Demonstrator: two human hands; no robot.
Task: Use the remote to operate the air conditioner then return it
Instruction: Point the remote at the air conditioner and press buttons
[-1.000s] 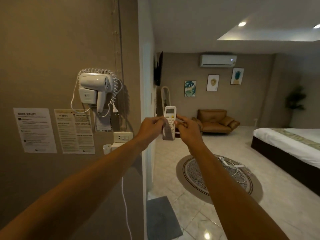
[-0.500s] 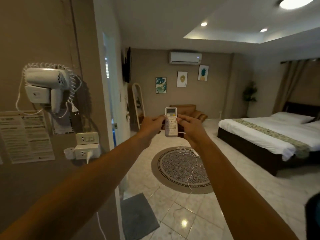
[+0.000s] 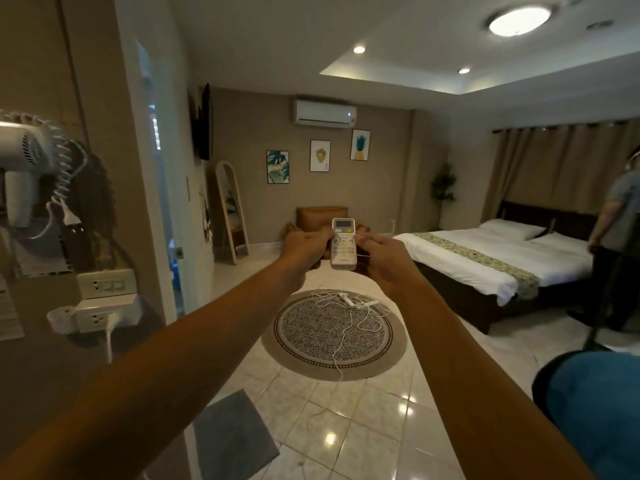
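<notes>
Both arms are stretched out in front of me with a white remote (image 3: 343, 244) held upright between them. My left hand (image 3: 304, 249) grips its left edge and my right hand (image 3: 384, 261) grips its right edge, thumb on the buttons. The remote's small display faces me at the top. High on the far wall, above three framed pictures, hangs the white air conditioner (image 3: 325, 113), straight beyond the remote.
A wall hair dryer (image 3: 24, 147) and power sockets (image 3: 105, 284) are on the wall at left. A round rug (image 3: 332, 336) with a tangle of white cables lies on the tiled floor. A bed (image 3: 485, 261) stands right, with a person (image 3: 620, 216) beside it. A brown armchair (image 3: 320, 216) sits by the far wall.
My view has swung right: the hair dryer and sockets slid toward the left edge and the bed and a person came into view. Both hands keep the remote raised.
</notes>
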